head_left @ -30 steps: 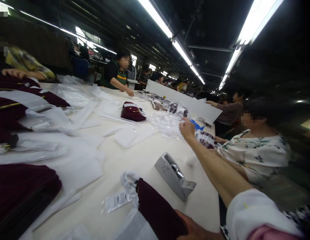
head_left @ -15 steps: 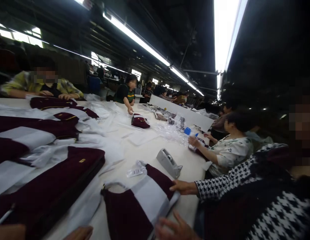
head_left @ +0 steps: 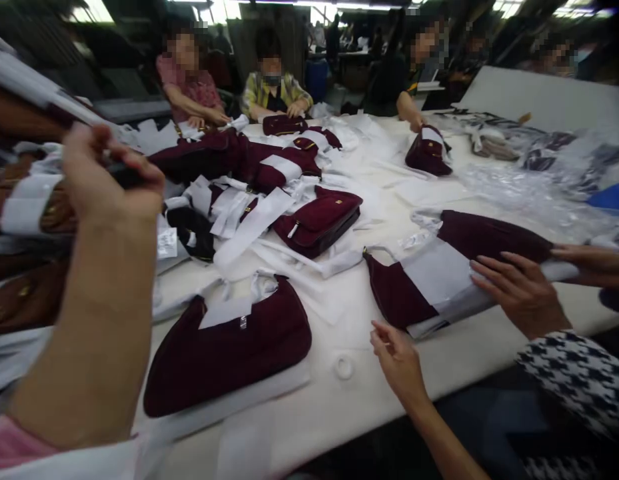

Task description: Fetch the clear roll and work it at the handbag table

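Note:
My left hand (head_left: 106,177) is raised at the left, fist closed round a dark strap (head_left: 126,177) beside brown bags (head_left: 24,213) banded in white paper. My right hand (head_left: 399,360) hovers low over the white table (head_left: 469,353), fingers loosely apart and holding nothing, next to a small clear tape ring (head_left: 344,367). A maroon bag (head_left: 229,350) lies on white paper in front of me, between my two hands.
A co-worker in a houndstooth sleeve (head_left: 574,373) rests a hand (head_left: 522,290) on a paper-wrapped maroon bag (head_left: 454,267). More maroon bags (head_left: 316,220) and white paper strips cover the middle. Clear plastic bags (head_left: 529,193) lie at the right. Several people sit along the far side.
The view has swung left and down onto the table. My left hand has come up into view, closed on the strap. My right hand now hovers near the tape ring.

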